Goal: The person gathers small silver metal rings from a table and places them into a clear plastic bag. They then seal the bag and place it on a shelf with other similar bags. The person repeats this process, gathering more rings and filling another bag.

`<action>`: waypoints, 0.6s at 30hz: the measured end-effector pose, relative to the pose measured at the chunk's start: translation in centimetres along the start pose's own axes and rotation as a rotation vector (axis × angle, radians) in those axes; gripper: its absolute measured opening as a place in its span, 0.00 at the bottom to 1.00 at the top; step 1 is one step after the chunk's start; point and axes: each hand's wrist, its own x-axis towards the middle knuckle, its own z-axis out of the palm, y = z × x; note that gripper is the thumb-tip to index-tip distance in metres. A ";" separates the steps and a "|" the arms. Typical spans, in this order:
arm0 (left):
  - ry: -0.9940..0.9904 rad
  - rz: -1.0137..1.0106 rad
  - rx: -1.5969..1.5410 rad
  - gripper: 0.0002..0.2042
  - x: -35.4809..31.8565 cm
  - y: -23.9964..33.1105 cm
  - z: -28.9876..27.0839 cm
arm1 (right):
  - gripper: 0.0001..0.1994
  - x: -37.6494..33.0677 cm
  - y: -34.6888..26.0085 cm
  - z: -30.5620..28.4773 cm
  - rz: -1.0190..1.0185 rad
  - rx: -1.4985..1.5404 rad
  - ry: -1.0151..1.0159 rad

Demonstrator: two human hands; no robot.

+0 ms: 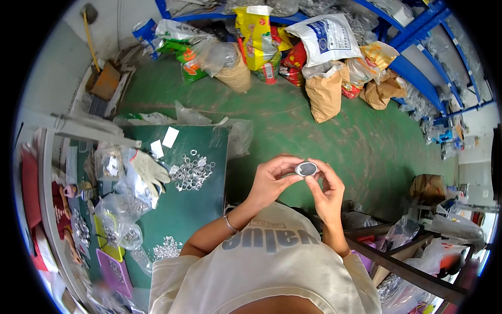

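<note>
I hold a small round metal ring with a dark centre (306,168) up in front of my chest, over the green floor. My left hand (272,179) pinches its left rim with thumb and fingertips. My right hand (327,184) grips its right rim, fingers curled around it. A thin bracelet sits on my left wrist. A heap of similar silvery rings (191,172) lies on the green table (209,137) to my left, well apart from both hands.
On the table lie a white work glove (149,170), clear bags of metal parts (121,212), another small pile of rings (167,248) and coloured trays (112,267). Sacks and paper bags (324,89) are piled by blue shelving (418,73). A dark frame (408,269) stands at my right.
</note>
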 end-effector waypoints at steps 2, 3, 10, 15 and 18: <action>-0.018 -0.167 0.031 0.16 1.3 0.3 0.9 | 0.15 0.1 1.4 -1.0 0.107 0.163 0.062; -0.022 -0.249 0.045 0.16 1.9 0.4 1.4 | 0.14 0.3 1.8 -1.8 0.151 0.222 0.065; -0.081 -0.130 0.110 0.19 6.6 -2.7 5.5 | 0.14 2.2 3.8 -6.9 0.181 0.372 0.112; -0.171 -0.068 0.201 0.22 9.8 -5.7 7.7 | 0.14 3.2 5.6 -10.5 0.145 0.292 0.163; -0.226 -0.066 0.188 0.22 11.5 -7.2 8.9 | 0.14 3.5 6.5 -12.2 0.145 0.279 0.226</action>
